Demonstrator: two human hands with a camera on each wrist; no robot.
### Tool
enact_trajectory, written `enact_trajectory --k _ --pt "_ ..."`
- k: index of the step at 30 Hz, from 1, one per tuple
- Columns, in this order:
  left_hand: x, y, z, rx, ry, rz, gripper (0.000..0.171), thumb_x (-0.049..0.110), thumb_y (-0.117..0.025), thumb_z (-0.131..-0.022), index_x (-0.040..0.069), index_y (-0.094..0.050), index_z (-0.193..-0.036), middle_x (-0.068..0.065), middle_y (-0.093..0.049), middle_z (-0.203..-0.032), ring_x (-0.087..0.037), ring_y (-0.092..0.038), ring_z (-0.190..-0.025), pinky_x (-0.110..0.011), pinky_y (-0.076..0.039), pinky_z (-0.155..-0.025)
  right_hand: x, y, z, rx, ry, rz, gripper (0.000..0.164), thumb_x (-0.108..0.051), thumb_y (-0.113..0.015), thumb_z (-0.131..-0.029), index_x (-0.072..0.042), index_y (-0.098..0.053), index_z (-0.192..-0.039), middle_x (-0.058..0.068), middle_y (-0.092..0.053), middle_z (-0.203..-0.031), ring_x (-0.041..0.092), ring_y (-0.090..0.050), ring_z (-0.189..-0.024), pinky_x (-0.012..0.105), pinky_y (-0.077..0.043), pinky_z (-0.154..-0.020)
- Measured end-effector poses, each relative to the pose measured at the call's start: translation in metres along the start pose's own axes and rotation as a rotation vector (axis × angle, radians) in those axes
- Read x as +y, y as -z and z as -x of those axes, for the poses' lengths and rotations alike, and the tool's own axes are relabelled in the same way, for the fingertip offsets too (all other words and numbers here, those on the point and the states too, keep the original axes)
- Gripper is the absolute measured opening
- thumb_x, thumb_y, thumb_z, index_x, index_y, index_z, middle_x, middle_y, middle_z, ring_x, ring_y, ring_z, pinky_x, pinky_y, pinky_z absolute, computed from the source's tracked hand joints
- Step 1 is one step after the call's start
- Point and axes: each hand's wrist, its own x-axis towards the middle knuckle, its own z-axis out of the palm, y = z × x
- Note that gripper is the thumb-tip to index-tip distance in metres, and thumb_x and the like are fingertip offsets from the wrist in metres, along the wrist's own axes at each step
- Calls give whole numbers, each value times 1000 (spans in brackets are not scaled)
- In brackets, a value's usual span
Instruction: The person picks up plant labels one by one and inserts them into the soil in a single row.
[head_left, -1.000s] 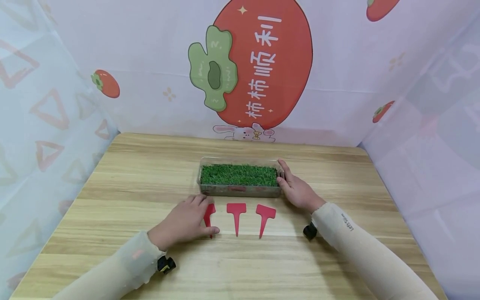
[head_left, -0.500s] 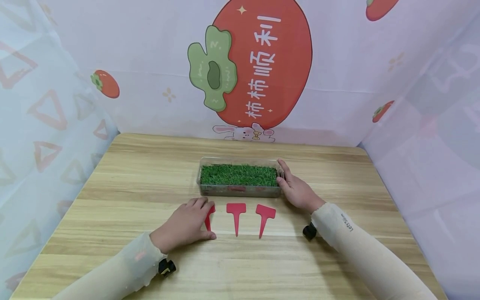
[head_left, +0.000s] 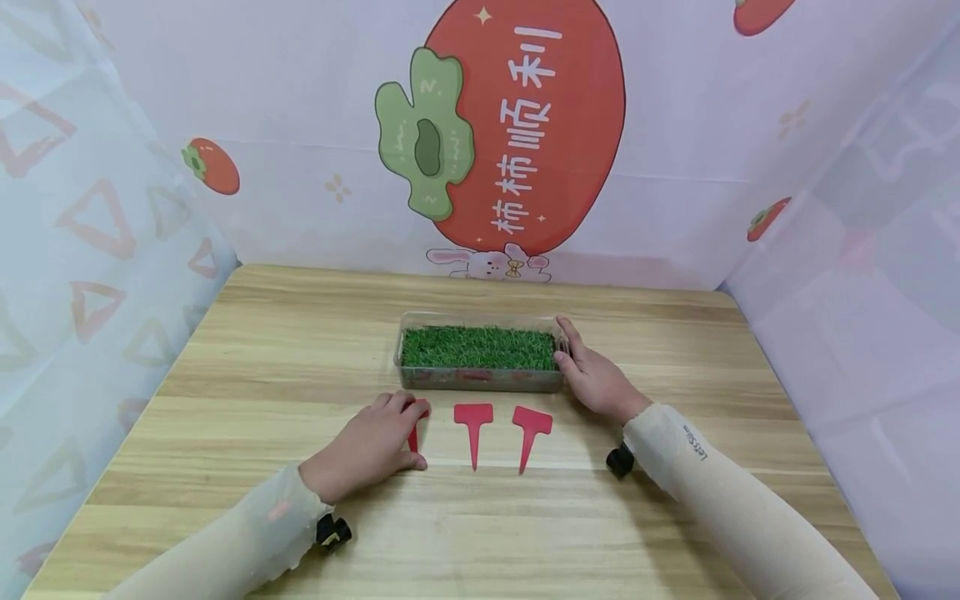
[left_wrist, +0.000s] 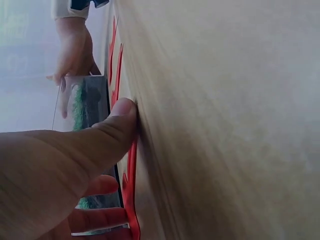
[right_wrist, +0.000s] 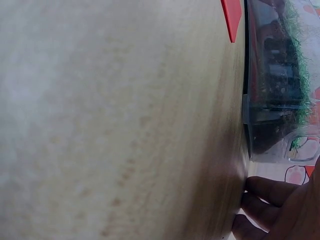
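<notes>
A clear plastic box (head_left: 442, 381) filled with green artificial grass (head_left: 478, 348) stands mid-table. My right hand (head_left: 598, 385) grips its right end, by the cut-out handle seen in the right wrist view. In front of the box, three red T-shaped plant labels are in a row. My left hand (head_left: 367, 446) holds the leftmost label (head_left: 413, 437), the thumb near the stem's tip and fingers at the wide head; they partly hide it. The left wrist view shows that label (left_wrist: 131, 170) along the thumb. The middle label (head_left: 473, 421) and right label (head_left: 532, 421) lie flat, stems toward me.
The wooden table (head_left: 495, 542) runs back to a wall cloth (head_left: 300, 233) printed with persimmons and a rabbit. Pale cloths also hang at the left and right sides. A small black camera sits on each wrist.
My left thumb has drawn closer to the fingers around the leftmost label, and the label has shifted slightly toward the box. My right hand and the box have stayed in place.
</notes>
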Motion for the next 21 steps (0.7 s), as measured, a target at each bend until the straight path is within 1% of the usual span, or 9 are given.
enact_trajectory --k 5,7,10,13,15,16,18,21 --pt "1 3 -6 -23 55 67 81 44 -91 -70 12 -57 -136 -13 -56 -121 -31 -51 -110 -50 -47 -91 1 1 0 -3 -14 -2 66 -53 -23 -107 -31 6 -161 29 -47 -147 43 -51 -132 57 -39 -111" --pt "1 4 -7 -30 62 76 84 43 -92 -68 11 -57 -137 -15 -56 -119 -32 -50 -109 -50 -46 -91 2 1 0 -4 -14 0 66 -54 -23 -107 -32 6 -161 28 -48 -147 43 -52 -132 56 -39 -111" --pt "0 6 -6 -26 66 74 91 45 -93 -64 8 -54 -138 -16 -55 -115 -32 -49 -104 -48 -45 -89 2 1 0 -4 -8 4 65 -54 -23 -107 -33 7 -161 29 -49 -145 43 -53 -131 56 -39 -111" --pt "-3 7 -3 5 59 65 96 46 -93 -63 2 -53 -139 -13 -55 -107 -27 -48 -97 -44 -45 -84 2 0 -1 -2 -3 8 65 -53 -23 -107 -33 7 -161 30 -51 -143 43 -54 -130 56 -40 -110" --pt "-5 7 -1 32 55 68 97 45 -92 -65 -1 -52 -139 -10 -54 -104 -25 -47 -93 -40 -45 -82 2 0 -1 0 0 10 65 -53 -23 -107 -32 7 -161 30 -52 -142 43 -54 -129 56 -40 -110" --pt "-6 7 0 46 52 77 95 43 -92 -67 -2 -52 -140 -9 -54 -103 -23 -47 -92 -39 -44 -82 2 0 -1 1 0 10 65 -53 -23 -107 -31 6 -161 30 -53 -141 43 -54 -129 56 -40 -110" --pt "-7 9 2 74 39 93 87 37 -90 -72 -3 -53 -140 -8 -54 -103 -22 -48 -91 -36 -45 -81 2 0 -1 2 2 8 66 -52 -24 -107 -30 6 -162 30 -54 -140 43 -55 -129 56 -40 -110" --pt "-9 12 4 115 9 106 76 24 -87 -79 -2 -52 -142 -8 -56 -105 -20 -51 -91 -33 -49 -80 2 0 -1 6 3 7 66 -51 -24 -108 -27 4 -162 31 -54 -139 43 -55 -128 57 -40 -110"
